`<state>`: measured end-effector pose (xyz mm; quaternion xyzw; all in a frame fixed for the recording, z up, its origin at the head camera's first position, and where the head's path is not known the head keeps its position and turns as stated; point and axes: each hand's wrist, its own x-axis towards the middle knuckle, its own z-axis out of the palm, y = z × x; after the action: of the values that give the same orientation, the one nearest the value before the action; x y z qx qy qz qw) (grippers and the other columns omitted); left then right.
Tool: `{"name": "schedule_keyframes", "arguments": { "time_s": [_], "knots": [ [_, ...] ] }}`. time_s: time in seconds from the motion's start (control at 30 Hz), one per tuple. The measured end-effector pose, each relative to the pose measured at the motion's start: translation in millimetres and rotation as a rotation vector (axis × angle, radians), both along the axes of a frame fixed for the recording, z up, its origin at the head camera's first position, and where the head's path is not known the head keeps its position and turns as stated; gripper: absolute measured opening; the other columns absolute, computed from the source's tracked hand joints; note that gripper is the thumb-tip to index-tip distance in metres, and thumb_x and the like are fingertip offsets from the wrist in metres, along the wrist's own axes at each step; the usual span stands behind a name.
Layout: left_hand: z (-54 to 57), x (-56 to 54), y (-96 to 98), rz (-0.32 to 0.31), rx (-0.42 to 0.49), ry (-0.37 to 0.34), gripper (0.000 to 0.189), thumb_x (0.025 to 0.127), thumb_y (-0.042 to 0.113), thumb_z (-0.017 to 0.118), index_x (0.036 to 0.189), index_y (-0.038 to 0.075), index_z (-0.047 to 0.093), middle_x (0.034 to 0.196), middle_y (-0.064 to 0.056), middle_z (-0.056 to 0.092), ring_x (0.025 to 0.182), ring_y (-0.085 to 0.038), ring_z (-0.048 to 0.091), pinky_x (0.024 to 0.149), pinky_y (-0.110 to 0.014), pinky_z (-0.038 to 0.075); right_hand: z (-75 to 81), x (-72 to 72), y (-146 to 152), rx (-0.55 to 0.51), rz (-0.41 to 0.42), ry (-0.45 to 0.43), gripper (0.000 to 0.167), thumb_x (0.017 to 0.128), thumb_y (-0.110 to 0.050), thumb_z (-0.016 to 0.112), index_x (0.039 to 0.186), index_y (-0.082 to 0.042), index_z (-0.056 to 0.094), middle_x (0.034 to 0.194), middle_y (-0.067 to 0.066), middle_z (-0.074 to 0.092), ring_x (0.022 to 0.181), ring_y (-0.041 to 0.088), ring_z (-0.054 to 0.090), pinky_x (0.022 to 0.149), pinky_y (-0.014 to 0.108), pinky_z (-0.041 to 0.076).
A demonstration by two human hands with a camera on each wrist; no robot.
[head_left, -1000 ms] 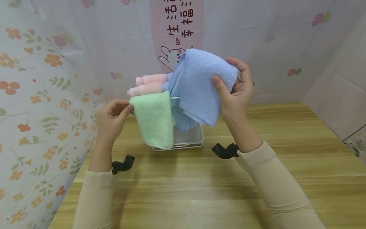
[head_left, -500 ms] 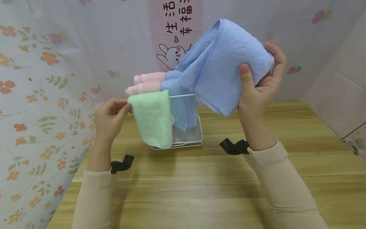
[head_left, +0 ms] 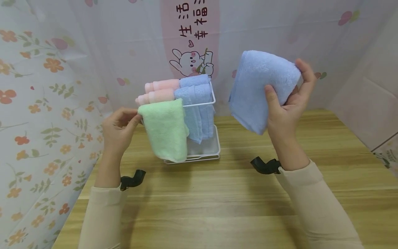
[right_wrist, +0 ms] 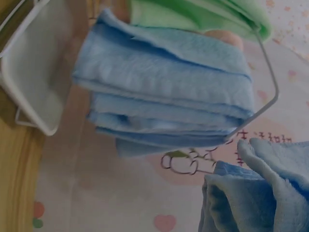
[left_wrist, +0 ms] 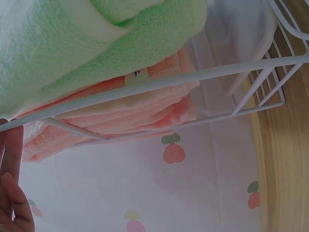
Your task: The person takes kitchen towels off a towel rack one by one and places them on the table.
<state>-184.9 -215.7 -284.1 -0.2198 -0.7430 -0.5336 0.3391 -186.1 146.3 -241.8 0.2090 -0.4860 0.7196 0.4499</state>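
Steady the white rack (head_left: 199, 104) at its left end, pinching with the left hand (head_left: 119, 128), apparently on the rail (left_wrist: 193, 77). Hold the folded blue towel (head_left: 256, 90) aloft right of the rack, gripped between the right hand's (head_left: 287, 107) thumb and fingers, preserving its folds.

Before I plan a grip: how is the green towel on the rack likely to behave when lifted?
The green towel will probably be floppy, since it folds softly over the top of the white wire rack. Its fuzzy pile suggests it may drag slightly rather than slip. It looks light for its size, seemingly just folded cloth.
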Motion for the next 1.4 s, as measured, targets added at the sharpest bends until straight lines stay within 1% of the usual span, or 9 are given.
{"name": "schedule_keyframes", "arguments": {
  "time_s": [0.23,0.33,0.43,0.57,0.77,0.87,0.93,1.13,1.4],
  "knots": [
    [-0.3,0.2,-1.7,-0.001,0.001,0.002,0.008,0.087,-0.011,0.067,0.092,-0.017,0.066,0.083,0.023,0.07,0.07,0.003,0.067,0.066,-0.01,0.053,-27.0,-3.1,16.9,0.163,0.004,-0.086,0.062,0.086,0.002,0.069,0.139,-0.005,0.038,0.116,0.011,0.057,0.101,0.028,0.059,0.083,0.03,0.053],
    [-0.4,0.1,-1.8,0.002,-0.004,0.001,0.008,0.087,-0.011,0.068,0.092,-0.016,0.066,0.083,0.023,0.07,0.07,0.003,0.067,0.066,-0.01,0.053,-36.3,-2.1,22.5,0.223,0.046,-0.13,0.064,0.087,0.003,0.068,0.142,-0.008,0.036,0.117,0.01,0.056,0.103,0.026,0.058,0.081,0.027,0.054],
    [-0.5,-0.2,-2.3,-0.012,0.006,-0.001,0.008,0.087,-0.011,0.067,0.093,-0.017,0.066,0.083,0.021,0.07,0.07,0.002,0.068,0.066,-0.011,0.053,-43.1,-2.6,27.5,0.271,0.116,-0.192,0.071,0.087,0.005,0.067,0.146,-0.012,0.031,0.123,0.009,0.053,0.106,0.025,0.055,0.081,0.025,0.054],
    [-0.7,0.4,-3.3,-0.019,0.012,-0.006,0.01,0.089,-0.008,0.068,0.093,-0.017,0.066,0.083,0.019,0.071,0.07,0.002,0.068,0.066,-0.012,0.054,-51.3,-6.5,32.6,0.306,0.198,-0.266,0.081,0.086,0.009,0.067,0.149,-0.018,0.024,0.127,0.008,0.048,0.108,0.024,0.052,0.08,0.022,0.054],
    [-0.7,0.9,-3.3,-0.009,-0.002,-0.009,0.008,0.088,-0.009,0.067,0.093,-0.017,0.066,0.083,0.022,0.07,0.07,0.003,0.068,0.066,-0.011,0.054,-65.1,-12.0,39.5,0.375,0.22,-0.349,0.087,0.084,0.012,0.067,0.15,-0.021,0.02,0.127,0.006,0.045,0.105,0.021,0.05,0.08,0.02,0.053],
    [-0.6,0.8,-3.3,-0.015,-0.007,-0.007,0.007,0.088,-0.011,0.067,0.093,-0.017,0.066,0.083,0.023,0.07,0.07,0.003,0.068,0.066,-0.012,0.054,-71.9,-15.5,43.2,0.421,0.229,-0.402,0.089,0.084,0.013,0.067,0.15,-0.023,0.019,0.129,0.004,0.043,0.105,0.021,0.049,0.078,0.019,0.053],
    [-0.6,0.7,-3.5,-0.021,-0.008,-0.008,0.007,0.088,-0.011,0.067,0.093,-0.017,0.066,0.083,0.023,0.07,0.07,0.003,0.068,0.066,-0.012,0.054,-76.3,-18.0,45.5,0.451,0.252,-0.438,0.089,0.085,0.012,0.067,0.15,-0.023,0.017,0.129,0.004,0.043,0.105,0.021,0.05,0.076,0.018,0.055],
    [-0.1,0.4,-3.7,-0.019,-0.018,-0.009,0.007,0.088,-0.01,0.067,0.093,-0.016,0.066,0.083,0.023,0.07,0.07,0.002,0.068,0.065,-0.011,0.053,-88.5,-26.3,50.3,0.528,0.35,-0.515,0.087,0.088,0.011,0.065,0.15,-0.026,0.016,0.124,0.005,0.044,0.102,0.018,0.056,0.07,0.022,0.06],
    [0.8,-1.2,-2.8,-0.014,-0.014,-0.015,0.008,0.089,-0.008,0.067,0.093,-0.015,0.067,0.082,0.023,0.07,0.069,0.002,0.067,0.064,-0.011,0.052,-105.9,-44.0,51.8,0.627,0.392,-0.601,0.086,0.09,0.007,0.065,0.152,-0.022,0.014,0.125,0.003,0.044,0.101,0.015,0.059,0.072,0.025,0.06]
  ]
}}
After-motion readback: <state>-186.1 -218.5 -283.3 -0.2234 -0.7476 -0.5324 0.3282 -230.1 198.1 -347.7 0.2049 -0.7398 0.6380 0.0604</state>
